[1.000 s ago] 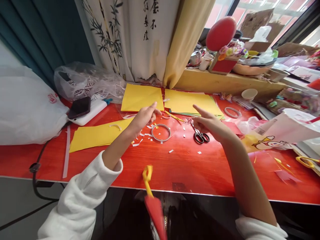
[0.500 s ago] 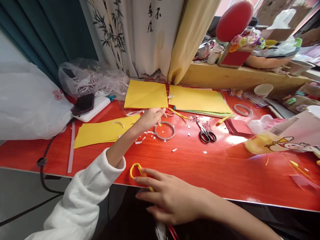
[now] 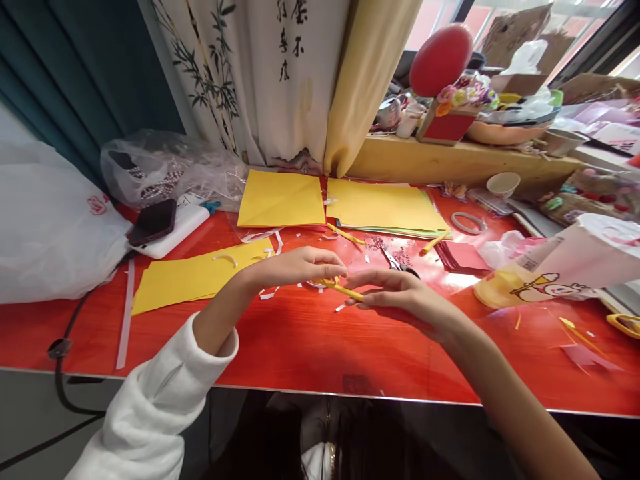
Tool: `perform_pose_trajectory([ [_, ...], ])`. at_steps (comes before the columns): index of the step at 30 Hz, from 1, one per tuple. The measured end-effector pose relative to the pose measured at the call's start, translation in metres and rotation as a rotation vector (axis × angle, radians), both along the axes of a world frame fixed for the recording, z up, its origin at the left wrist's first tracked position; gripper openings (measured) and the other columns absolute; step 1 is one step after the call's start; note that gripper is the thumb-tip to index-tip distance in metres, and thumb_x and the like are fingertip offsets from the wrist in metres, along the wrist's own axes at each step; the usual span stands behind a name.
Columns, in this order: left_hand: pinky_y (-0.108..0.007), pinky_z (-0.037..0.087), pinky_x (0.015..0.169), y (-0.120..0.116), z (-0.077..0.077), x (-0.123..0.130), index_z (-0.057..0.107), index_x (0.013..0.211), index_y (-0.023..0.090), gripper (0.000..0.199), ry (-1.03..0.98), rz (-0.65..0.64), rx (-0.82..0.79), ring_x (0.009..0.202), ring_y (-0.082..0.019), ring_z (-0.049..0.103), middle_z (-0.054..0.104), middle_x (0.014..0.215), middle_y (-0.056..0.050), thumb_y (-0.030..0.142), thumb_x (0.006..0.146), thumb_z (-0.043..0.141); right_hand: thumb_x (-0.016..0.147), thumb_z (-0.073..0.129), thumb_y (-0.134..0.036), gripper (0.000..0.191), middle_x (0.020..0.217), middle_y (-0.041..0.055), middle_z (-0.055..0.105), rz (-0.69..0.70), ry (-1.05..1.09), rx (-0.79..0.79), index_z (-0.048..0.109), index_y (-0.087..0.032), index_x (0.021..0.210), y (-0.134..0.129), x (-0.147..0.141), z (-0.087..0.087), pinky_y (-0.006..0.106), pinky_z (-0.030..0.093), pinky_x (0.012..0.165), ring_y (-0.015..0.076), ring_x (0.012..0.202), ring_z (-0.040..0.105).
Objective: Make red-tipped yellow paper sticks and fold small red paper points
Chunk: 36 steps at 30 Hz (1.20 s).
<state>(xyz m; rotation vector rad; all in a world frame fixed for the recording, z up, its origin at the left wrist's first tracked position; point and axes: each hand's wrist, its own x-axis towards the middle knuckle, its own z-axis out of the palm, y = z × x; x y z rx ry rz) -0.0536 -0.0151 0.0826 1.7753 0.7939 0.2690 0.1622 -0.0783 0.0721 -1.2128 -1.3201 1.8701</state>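
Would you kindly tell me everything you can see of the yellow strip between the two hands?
The yellow strip is slim and stick-like, apparently folded or rolled paper, with what looks like a loop, partly hidden, at its left end. Held over the red table, it slants slightly down to the right in the picture. The right hand pinches its right end. The left hand has its fingers at the other end; whether they touch it is unclear.

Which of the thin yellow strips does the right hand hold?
The yellow strip running leftward from the right hand, one end pinched; no hand touches the others.
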Motion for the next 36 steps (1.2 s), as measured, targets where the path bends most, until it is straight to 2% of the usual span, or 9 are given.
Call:
perform_pose_trajectory([
  [4, -0.019, 0.038, 0.058, -0.002, 0.003, 0.002, 0.065, 0.086, 0.017, 0.032, -0.086, 0.107, 0.003, 0.065, -0.008, 0.05, 0.057, 0.078, -0.002, 0.045, 0.081, 0.052, 0.087, 0.054, -0.031, 0.023, 0.114, 0.0064, 0.064, 0.052, 0.197, 0.031, 0.068, -0.019, 0.101, 0.013, 0.012, 0.013, 0.025, 0.05, 0.088, 0.0176, 0.104, 0.062],
  [6, -0.018, 0.035, 0.054, -0.002, 0.0, 0.006, 0.064, 0.08, 0.015, 0.031, -0.217, 0.261, 0.065, 0.059, -0.006, 0.045, 0.052, 0.069, 0.0, 0.044, 0.08, 0.053, 0.089, 0.049, -0.034, 0.026, 0.11, 0.0063, 0.066, -0.044, 0.335, 0.071, 0.067, -0.02, 0.102, 0.017, 0.01, 0.007, 0.024, 0.051, 0.086, 0.0168, 0.102, 0.063],
  [10, -0.018, 0.038, 0.06, -0.002, -0.014, 0.018, 0.059, 0.082, 0.014, 0.032, -0.466, 0.528, 0.142, 0.064, -0.007, 0.046, 0.051, 0.069, 0.001, 0.046, 0.082, 0.052, 0.081, 0.062, -0.02, 0.018, 0.106, 0.0016, 0.067, -0.252, 0.47, 0.163, 0.066, -0.024, 0.098, 0.027, -0.003, -0.015, 0.023, 0.05, 0.089, 0.0137, 0.1, 0.064],
  [17, -0.022, 0.041, 0.073, -0.011, -0.028, 0.034, 0.059, 0.09, 0.016, 0.023, -0.482, 0.385, 0.133, 0.08, -0.011, 0.052, 0.059, 0.086, -0.002, 0.037, 0.083, 0.053, 0.079, 0.063, -0.027, 0.016, 0.083, 0.0023, 0.064, -0.273, 0.244, 0.317, 0.067, -0.018, 0.092, 0.033, -0.013, -0.026, 0.021, 0.052, 0.063, 0.0091, 0.072, 0.06],
  [23, -0.023, 0.044, 0.072, -0.011, -0.031, 0.035, 0.057, 0.091, 0.015, 0.021, -0.65, 0.503, -0.116, 0.075, -0.009, 0.054, 0.057, 0.082, 0.0, 0.032, 0.079, 0.06, 0.083, 0.057, -0.032, 0.022, 0.09, 0.0062, 0.062, -0.235, 0.166, 0.376, 0.063, -0.016, 0.096, 0.037, -0.019, -0.022, 0.025, 0.055, 0.062, 0.0133, 0.081, 0.06],
  [28, -0.026, 0.046, 0.079, -0.009, -0.032, 0.034, 0.057, 0.094, 0.014, 0.021, -0.715, 0.469, -0.23, 0.081, -0.01, 0.059, 0.061, 0.087, -0.002, 0.029, 0.08, 0.06, 0.086, 0.05, -0.037, 0.029, 0.081, 0.0039, 0.057, -0.177, -0.055, 0.52, 0.058, -0.015, 0.101, 0.038, -0.022, -0.026, 0.023, 0.05, 0.043, 0.0111, 0.061, 0.057],
  [30, -0.029, 0.047, 0.08, -0.007, -0.033, 0.032, 0.056, 0.097, 0.014, 0.022, -0.655, 0.426, -0.199, 0.081, -0.013, 0.06, 0.062, 0.087, -0.004, 0.031, 0.082, 0.056, 0.087, 0.048, -0.038, 0.028, 0.068, 0.0002, 0.053, -0.179, -0.136, 0.568, 0.058, -0.015, 0.099, 0.037, -0.02, -0.028, 0.021, 0.046, 0.041, 0.0087, 0.052, 0.051],
  [34, -0.027, 0.046, 0.08, -0.001, -0.035, 0.03, 0.055, 0.102, 0.017, 0.025, -0.408, 0.488, 0.146, 0.09, -0.014, 0.056, 0.059, 0.094, -0.004, 0.03, 0.082, 0.056, 0.089, 0.045, -0.037, 0.026, 0.055, -0.0041, 0.043, -0.181, -0.234, 0.595, 0.057, -0.015, 0.098, 0.034, -0.016, -0.032, 0.019, 0.035, 0.038, 0.0065, 0.043, 0.04],
  [36, -0.025, 0.045, 0.081, 0.002, -0.037, 0.029, 0.056, 0.104, 0.017, 0.027, -0.332, 0.441, 0.234, 0.092, -0.014, 0.054, 0.057, 0.099, -0.005, 0.03, 0.08, 0.057, 0.089, 0.043, -0.038, 0.028, 0.056, -0.0038, 0.044, -0.182, -0.238, 0.587, 0.056, -0.015, 0.1, 0.032, -0.018, -0.037, 0.019, 0.033, 0.04, 0.0061, 0.044, 0.039],
])
